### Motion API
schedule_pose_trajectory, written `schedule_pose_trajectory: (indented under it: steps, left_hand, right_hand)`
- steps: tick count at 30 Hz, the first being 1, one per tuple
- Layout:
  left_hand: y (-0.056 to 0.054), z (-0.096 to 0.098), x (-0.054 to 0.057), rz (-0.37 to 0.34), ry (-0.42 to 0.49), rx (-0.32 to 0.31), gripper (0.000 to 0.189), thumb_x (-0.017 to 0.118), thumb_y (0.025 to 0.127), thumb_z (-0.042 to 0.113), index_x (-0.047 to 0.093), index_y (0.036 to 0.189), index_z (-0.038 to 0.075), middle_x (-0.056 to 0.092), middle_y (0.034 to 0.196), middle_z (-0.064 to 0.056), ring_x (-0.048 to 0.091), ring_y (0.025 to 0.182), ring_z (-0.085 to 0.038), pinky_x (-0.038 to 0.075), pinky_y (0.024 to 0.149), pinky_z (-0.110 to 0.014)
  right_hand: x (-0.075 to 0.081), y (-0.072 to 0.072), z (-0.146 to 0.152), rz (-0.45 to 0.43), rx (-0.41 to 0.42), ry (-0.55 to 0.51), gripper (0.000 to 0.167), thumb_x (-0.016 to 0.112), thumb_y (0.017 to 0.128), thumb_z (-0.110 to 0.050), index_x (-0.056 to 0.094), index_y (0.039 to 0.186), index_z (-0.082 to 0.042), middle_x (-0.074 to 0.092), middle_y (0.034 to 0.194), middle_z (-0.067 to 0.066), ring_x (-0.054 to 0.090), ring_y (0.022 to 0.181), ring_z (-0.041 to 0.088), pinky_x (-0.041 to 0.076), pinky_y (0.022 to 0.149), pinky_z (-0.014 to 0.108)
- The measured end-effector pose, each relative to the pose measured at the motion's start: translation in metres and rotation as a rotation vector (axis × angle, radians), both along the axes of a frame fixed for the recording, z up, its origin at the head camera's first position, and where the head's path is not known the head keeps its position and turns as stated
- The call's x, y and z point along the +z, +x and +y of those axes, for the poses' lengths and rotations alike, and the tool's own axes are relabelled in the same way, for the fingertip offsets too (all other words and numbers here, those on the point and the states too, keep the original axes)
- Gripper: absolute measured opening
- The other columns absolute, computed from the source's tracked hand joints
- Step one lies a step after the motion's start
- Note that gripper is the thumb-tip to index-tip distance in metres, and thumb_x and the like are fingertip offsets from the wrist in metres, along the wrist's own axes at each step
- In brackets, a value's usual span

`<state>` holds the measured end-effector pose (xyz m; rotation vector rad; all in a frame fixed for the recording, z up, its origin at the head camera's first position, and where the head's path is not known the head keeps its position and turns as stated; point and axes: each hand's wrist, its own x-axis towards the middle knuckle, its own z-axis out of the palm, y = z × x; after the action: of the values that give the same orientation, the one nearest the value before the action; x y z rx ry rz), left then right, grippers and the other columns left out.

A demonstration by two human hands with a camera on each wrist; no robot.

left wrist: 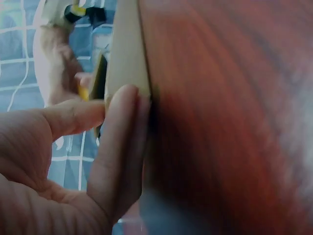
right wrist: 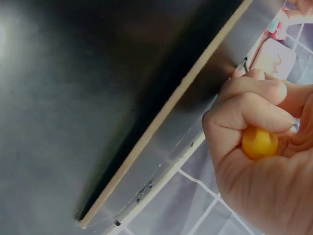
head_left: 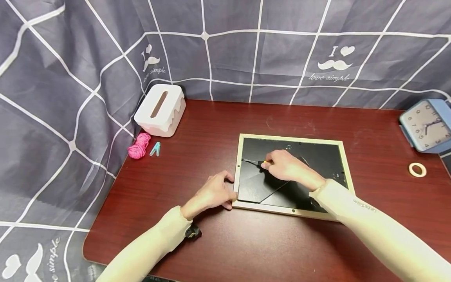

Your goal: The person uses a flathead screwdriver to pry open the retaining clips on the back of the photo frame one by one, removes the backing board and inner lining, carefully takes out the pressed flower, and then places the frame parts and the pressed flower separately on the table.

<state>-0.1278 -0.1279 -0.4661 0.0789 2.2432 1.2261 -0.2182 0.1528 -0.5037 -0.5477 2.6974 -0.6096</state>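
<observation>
A picture frame (head_left: 292, 210) with a pale rim lies on the table, its black backing board (head_left: 251, 184) facing up. At its near left corner my left hand (head_left: 215, 192) grips the rim; in the left wrist view, thumb and finger pinch the frame's edge (left wrist: 128, 54). My right hand (head_left: 286, 165) is over the backing, curled round a screwdriver (head_left: 251, 161). Its metal tip meets the backing's left edge beside the rim. The yellow handle end (right wrist: 260, 143) shows inside the fist. A black flap with a tan edge (right wrist: 161, 117) stands out from the backing in the right wrist view.
A white tissue box (head_left: 160, 111), pink yarn (head_left: 139, 146) and a teal clip (head_left: 155, 149) are at the back left. On the right are a blue clock (head_left: 428, 124) and a tape roll (head_left: 411, 169). A grey checked curtain (head_left: 232, 58) hangs behind the table.
</observation>
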Motion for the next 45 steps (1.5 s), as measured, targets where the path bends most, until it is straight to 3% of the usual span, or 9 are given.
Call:
schedule_pose_trajectory:
  steps: [5, 10, 14, 21, 29, 45]
  left_hand:
    - [-0.018, -0.002, 0.002, -0.021, 0.125, 0.043, 0.040, 0.080, 0.095, 0.008, 0.062, 0.130, -0.003, 0.078, 0.085, -0.014, 0.077, 0.061, -0.018, 0.072, 0.065, -0.037]
    - [-0.041, 0.003, 0.004, 0.043, 0.122, 0.070, 0.043, 0.081, 0.096, 0.009, 0.063, 0.133, -0.002, 0.079, 0.088, -0.015, 0.079, 0.063, -0.019, 0.072, 0.063, -0.034]
    - [-0.051, 0.006, 0.003, 0.038, 0.116, 0.067, 0.045, 0.083, 0.094, 0.006, 0.063, 0.134, -0.002, 0.078, 0.088, -0.013, 0.079, 0.064, -0.019, 0.072, 0.064, -0.034]
    - [-0.053, 0.007, 0.002, 0.018, 0.122, 0.077, 0.045, 0.083, 0.093, 0.004, 0.064, 0.133, -0.001, 0.077, 0.086, -0.011, 0.079, 0.063, -0.020, 0.072, 0.065, -0.034]
    - [-0.055, 0.010, 0.002, 0.009, 0.119, 0.066, 0.039, 0.082, 0.093, 0.002, 0.063, 0.128, -0.002, 0.076, 0.087, -0.013, 0.082, 0.069, -0.024, 0.073, 0.066, -0.034]
    - [-0.059, 0.010, 0.002, -0.028, 0.157, 0.043, 0.034, 0.078, 0.092, -0.003, 0.059, 0.121, -0.001, 0.076, 0.086, -0.014, 0.081, 0.074, -0.023, 0.073, 0.069, -0.036]
  right_hand:
    - [-0.001, 0.003, -0.001, 0.005, -0.020, 0.002, 0.041, 0.067, 0.106, -0.032, 0.055, 0.068, -0.022, 0.047, 0.061, -0.006, 0.051, 0.061, 0.015, 0.041, 0.058, 0.029]
    - [0.000, 0.006, -0.003, -0.018, -0.039, -0.024, 0.036, 0.065, 0.107, -0.032, 0.061, 0.072, -0.023, 0.049, 0.064, -0.006, 0.052, 0.064, 0.015, 0.042, 0.061, 0.028]
    - [-0.001, 0.007, -0.002, -0.027, -0.028, -0.040, 0.035, 0.065, 0.108, -0.033, 0.062, 0.075, -0.023, 0.048, 0.066, -0.006, 0.052, 0.065, 0.014, 0.041, 0.061, 0.028]
    - [-0.001, 0.007, 0.004, -0.033, 0.013, -0.095, 0.037, 0.065, 0.109, -0.031, 0.056, 0.075, -0.023, 0.049, 0.066, -0.007, 0.049, 0.064, 0.012, 0.038, 0.059, 0.026]
    - [0.049, 0.030, -0.003, -0.088, 0.031, -0.236, 0.030, 0.063, 0.109, -0.023, 0.061, 0.080, -0.015, 0.058, 0.071, -0.001, 0.049, 0.066, 0.014, 0.037, 0.062, 0.026]
    - [0.052, 0.033, -0.008, -0.124, -0.058, -0.211, 0.021, 0.063, 0.108, -0.017, 0.068, 0.089, -0.011, 0.058, 0.078, 0.000, 0.053, 0.075, 0.015, 0.041, 0.070, 0.028]
